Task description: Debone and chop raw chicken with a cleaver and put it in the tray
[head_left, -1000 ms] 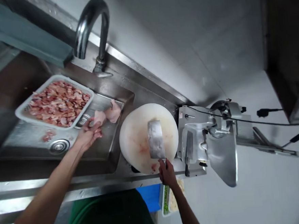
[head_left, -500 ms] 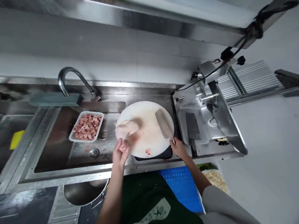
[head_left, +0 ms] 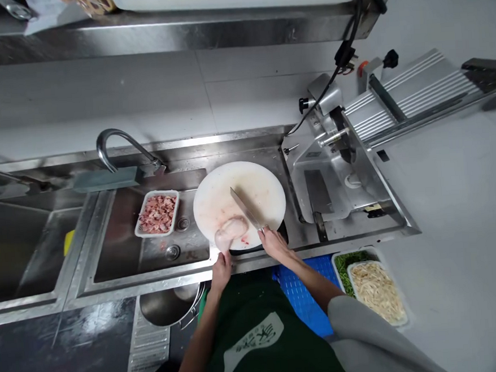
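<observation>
My left hand (head_left: pixel 222 271) is closed round the thin end of a raw chicken leg (head_left: pixel 234 229), whose thick end lies on the round white cutting board (head_left: pixel 210 191). In my right hand (head_left: pixel 274 243) is the handle of a cleaver (head_left: pixel 245 208). Its blade slants up and left over the board, just right of the chicken leg and seen nearly edge-on. A small red scrap (head_left: pixel 244 240) rests on the board near its front edge.
Left of the board, a white tray of cut meat (head_left: pixel 158 214) sits in the steel sink (head_left: pixel 116 240) under a curved faucet (head_left: pixel 119 135). To the right stands a slicing machine (head_left: pixel 355 139) with another cleaver (head_left: pixel 318 191) lying beside it. A steel shelf (head_left: pixel 156 38) runs overhead.
The chicken leg has come down toward the board's front edge with my left hand. The cleaver has moved left, its blade turned from flat to nearly edge-on. The camera view has shifted.
</observation>
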Demonstrator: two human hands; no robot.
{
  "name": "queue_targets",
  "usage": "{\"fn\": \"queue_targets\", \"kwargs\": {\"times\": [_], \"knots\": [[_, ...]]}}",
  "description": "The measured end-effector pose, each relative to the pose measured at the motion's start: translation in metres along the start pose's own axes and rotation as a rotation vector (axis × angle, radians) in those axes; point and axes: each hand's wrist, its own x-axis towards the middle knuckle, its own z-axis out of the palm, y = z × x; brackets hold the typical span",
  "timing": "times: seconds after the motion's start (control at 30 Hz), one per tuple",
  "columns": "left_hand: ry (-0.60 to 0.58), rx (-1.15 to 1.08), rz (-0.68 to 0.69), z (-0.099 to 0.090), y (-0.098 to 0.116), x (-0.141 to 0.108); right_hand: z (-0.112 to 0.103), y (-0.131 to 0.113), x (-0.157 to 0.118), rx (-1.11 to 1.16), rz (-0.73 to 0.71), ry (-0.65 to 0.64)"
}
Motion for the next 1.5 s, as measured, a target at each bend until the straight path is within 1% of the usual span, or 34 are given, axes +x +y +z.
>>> {"fn": "queue_targets", "kwargs": {"times": [0.07,0.13,0.2,0.27,0.33,0.43,0.53,0.6,0.63,0.7,0.73,0.8,0.83,0.87,0.9,0.93,0.97,1.03,1.07,1.1,1.13,1.2,1.3,1.37,1.43,1.5], "knots": [[-0.055,-0.073,0.016,0.002,-0.004,0.002,0.003,-0.005,-0.002,-0.013,-0.014,0.002],[-0.017,-0.026,0.073,0.000,-0.003,0.007,0.003,-0.010,-0.005,-0.022,-0.013,0.040],[0.041,0.120,0.113,-0.005,0.003,0.011,0.000,-0.017,-0.012,-0.025,-0.003,0.086],[0.046,0.261,0.097,-0.007,0.010,0.011,-0.001,-0.026,-0.019,-0.019,0.008,0.113],[0.011,0.341,0.072,-0.009,0.017,0.009,0.000,-0.035,-0.026,-0.015,0.018,0.129],[-0.018,0.379,0.077,-0.010,0.022,0.004,0.010,-0.047,-0.031,-0.024,0.039,0.161],[-0.025,0.400,0.078,-0.012,0.024,0.002,0.022,-0.053,-0.031,-0.052,0.055,0.139],[-0.035,0.411,0.068,-0.013,0.024,0.002,0.021,-0.054,-0.031,-0.072,0.056,0.121],[-0.040,0.414,0.066,-0.013,0.024,0.002,0.015,-0.054,-0.032,-0.080,0.051,0.131],[-0.043,0.411,0.072,-0.013,0.024,0.002,-0.006,-0.057,-0.035,-0.076,0.020,0.206],[-0.042,0.405,0.079,-0.013,0.024,0.002,-0.020,-0.059,-0.037,-0.061,-0.004,0.279],[-0.035,0.395,0.089,-0.012,0.023,0.002,-0.045,-0.065,-0.040,-0.007,-0.064,0.481],[-0.035,0.391,0.086,-0.011,0.023,0.003,-0.052,-0.068,-0.040,0.029,-0.090,0.577],[-0.036,0.390,0.080,-0.011,0.023,0.003,-0.054,-0.072,-0.039,0.063,-0.106,0.646],[-0.036,0.389,0.072,-0.011,0.023,0.003,-0.050,-0.074,-0.037,0.086,-0.102,0.670],[-0.039,0.387,0.066,-0.011,0.023,0.003,-0.039,-0.075,-0.035,0.092,-0.076,0.634],[-0.043,0.385,0.055,-0.011,0.023,0.003,-0.025,-0.076,-0.033,0.085,-0.040,0.554],[-0.044,0.381,0.045,-0.011,0.023,0.004,0.009,-0.072,-0.027,0.022,0.050,0.299],[-0.046,0.382,0.038,-0.011,0.022,0.004,0.024,-0.068,-0.025,-0.005,0.056,0.226],[-0.047,0.384,0.033,-0.010,0.021,0.005,0.035,-0.063,-0.022,-0.023,0.047,0.194],[-0.046,0.387,0.035,-0.010,0.021,0.005,0.041,-0.057,-0.018,-0.032,0.027,0.187],[-0.045,0.395,0.043,-0.010,0.019,0.007,0.040,-0.045,-0.011,-0.031,-0.012,0.189],[-0.047,0.406,0.046,-0.011,0.019,0.008,0.019,-0.034,-0.002,-0.008,-0.017,0.141],[-0.047,0.410,0.043,-0.012,0.020,0.007,0.003,-0.034,0.000,-0.001,0.011,0.164],[-0.039,0.411,0.047,-0.012,0.021,0.006,-0.009,-0.040,-0.003,-0.010,0.030,0.237],[-0.037,0.412,0.049,-0.012,0.022,0.005,-0.016,-0.049,-0.010,-0.018,0.020,0.293]]}}
